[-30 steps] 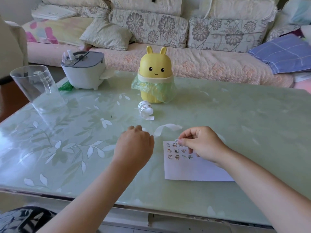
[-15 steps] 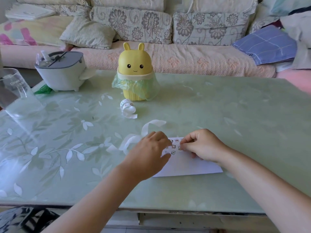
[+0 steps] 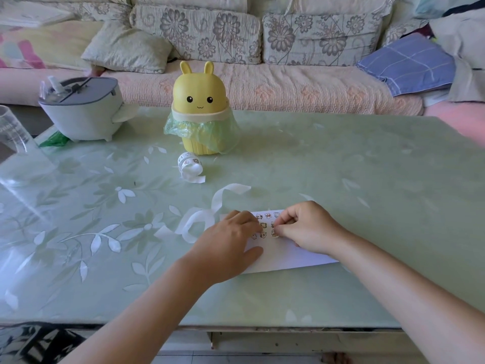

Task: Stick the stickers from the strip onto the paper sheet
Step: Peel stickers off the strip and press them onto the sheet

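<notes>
Fingers (image 3: pixel 285 220) of the right hand (image 3: pixel 307 227) curl, pinching a sticker (image 3: pixel 275 234) down onto the paper sheet (image 3: pixel 288 256); the left hand (image 3: pixel 225 240) lies flat, steadying it (strip (image 3: pixel 194 224) just beside). Placing step, seemingly; next needs firm smoothing.

Bright, even daylight. The glossy tabletop (image 3: pixel 341 179) carries pale glare far left of the left hand (image 3: pixel 228 237). Shadows are faint. Frame edges bend and soften.

Nothing can be read for certain. The cup (image 3: pixel 13 132) at nine o'clock bears faint print, too blurred to make out. The stickers (image 3: pixel 263 227) on the sheet (image 3: pixel 288 256) show only tiny cartoon figures.
</notes>
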{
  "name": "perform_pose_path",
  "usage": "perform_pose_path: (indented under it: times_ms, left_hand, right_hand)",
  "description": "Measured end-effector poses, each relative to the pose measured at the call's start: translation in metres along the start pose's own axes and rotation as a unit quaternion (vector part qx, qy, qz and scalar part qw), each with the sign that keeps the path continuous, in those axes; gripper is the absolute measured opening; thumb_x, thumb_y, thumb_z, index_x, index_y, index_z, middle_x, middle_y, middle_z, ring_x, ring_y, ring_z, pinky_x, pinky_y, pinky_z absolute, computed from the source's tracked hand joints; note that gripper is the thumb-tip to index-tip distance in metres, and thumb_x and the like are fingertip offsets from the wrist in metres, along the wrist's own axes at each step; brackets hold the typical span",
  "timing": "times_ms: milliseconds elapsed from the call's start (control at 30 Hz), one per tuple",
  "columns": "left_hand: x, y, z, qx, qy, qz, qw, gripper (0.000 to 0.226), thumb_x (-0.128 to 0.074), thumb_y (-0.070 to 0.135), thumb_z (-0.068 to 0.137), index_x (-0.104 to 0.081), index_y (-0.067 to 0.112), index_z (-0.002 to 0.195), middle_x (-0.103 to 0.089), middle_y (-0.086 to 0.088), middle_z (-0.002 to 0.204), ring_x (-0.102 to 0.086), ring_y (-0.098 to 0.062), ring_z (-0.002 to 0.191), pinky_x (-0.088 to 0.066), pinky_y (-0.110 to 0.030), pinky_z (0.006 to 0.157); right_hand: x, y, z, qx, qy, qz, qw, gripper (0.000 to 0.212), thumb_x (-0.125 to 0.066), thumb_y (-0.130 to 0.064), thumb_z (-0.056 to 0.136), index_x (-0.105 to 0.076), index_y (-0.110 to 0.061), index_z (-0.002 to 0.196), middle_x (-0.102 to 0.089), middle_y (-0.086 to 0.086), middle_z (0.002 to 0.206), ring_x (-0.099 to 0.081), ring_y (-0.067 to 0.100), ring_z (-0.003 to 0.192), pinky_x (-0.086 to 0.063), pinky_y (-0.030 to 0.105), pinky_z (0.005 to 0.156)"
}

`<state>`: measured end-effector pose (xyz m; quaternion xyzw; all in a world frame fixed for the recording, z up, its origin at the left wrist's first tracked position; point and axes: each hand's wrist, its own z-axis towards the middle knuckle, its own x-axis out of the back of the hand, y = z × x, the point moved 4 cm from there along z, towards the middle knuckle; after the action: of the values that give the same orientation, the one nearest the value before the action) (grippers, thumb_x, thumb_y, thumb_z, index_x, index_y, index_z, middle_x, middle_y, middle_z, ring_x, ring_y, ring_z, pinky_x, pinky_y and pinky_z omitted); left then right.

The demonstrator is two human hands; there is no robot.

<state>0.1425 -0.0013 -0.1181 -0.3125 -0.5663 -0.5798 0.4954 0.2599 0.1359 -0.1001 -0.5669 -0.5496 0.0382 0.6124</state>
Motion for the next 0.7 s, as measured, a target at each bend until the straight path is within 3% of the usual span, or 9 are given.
perform_pose_path:
  times_ms: [300, 433, 600, 700]
  left_hand:
    - [0.001, 0.004, -0.001, -0.01, -0.004, 0.018, 1.0, 0.039, -0.055, 0.041, 0.09, -0.056, 0.029, 0.127, -0.05, 0.011, 0.124, -0.045, -0.013, 0.116, -0.05, -0.035, 0.081]
    - [0.001, 0.007, -0.004, -0.037, 0.008, 0.048, 0.998, 0.037, -0.048, 0.041, 0.089, -0.054, 0.038, 0.125, -0.052, 0.005, 0.12, -0.049, -0.019, 0.107, -0.049, -0.031, 0.069]
    - [-0.001, 0.007, -0.005, -0.035, 0.009, 0.059, 0.998, 0.039, -0.039, 0.043, 0.088, -0.056, 0.04, 0.123, -0.053, 0.004, 0.116, -0.052, -0.02, 0.102, -0.046, -0.029, 0.062]
    - [0.0, 0.009, -0.006, -0.032, 0.015, 0.057, 0.998, 0.039, -0.039, 0.042, 0.088, -0.058, 0.039, 0.121, -0.054, 0.003, 0.113, -0.053, -0.02, 0.099, -0.05, -0.032, 0.063]
  right_hand:
    - [-0.004, -0.004, -0.001, -0.007, 0.028, -0.061, 0.998, 0.017, -0.068, -0.019, 0.082, -0.075, -0.029, 0.07, -0.072, -0.013, 0.072, -0.068, 0.007, 0.077, -0.055, 0.025, 0.071]
    - [-0.008, -0.008, -0.002, -0.01, 0.057, -0.121, 0.991, 0.015, -0.065, -0.024, 0.081, -0.075, -0.029, 0.072, -0.072, -0.013, 0.077, -0.068, 0.011, 0.082, -0.058, 0.031, 0.076]
    - [-0.006, -0.014, -0.001, -0.023, 0.065, -0.208, 0.976, 0.009, -0.065, -0.031, 0.082, -0.069, -0.035, 0.075, -0.069, -0.017, 0.088, -0.065, 0.014, 0.088, -0.045, 0.024, 0.066]
    - [-0.002, -0.017, -0.004, -0.014, 0.101, -0.248, 0.963, 0.012, -0.068, -0.035, 0.083, -0.066, -0.037, 0.095, -0.059, -0.019, 0.09, -0.057, 0.012, 0.086, -0.04, 0.026, 0.068]
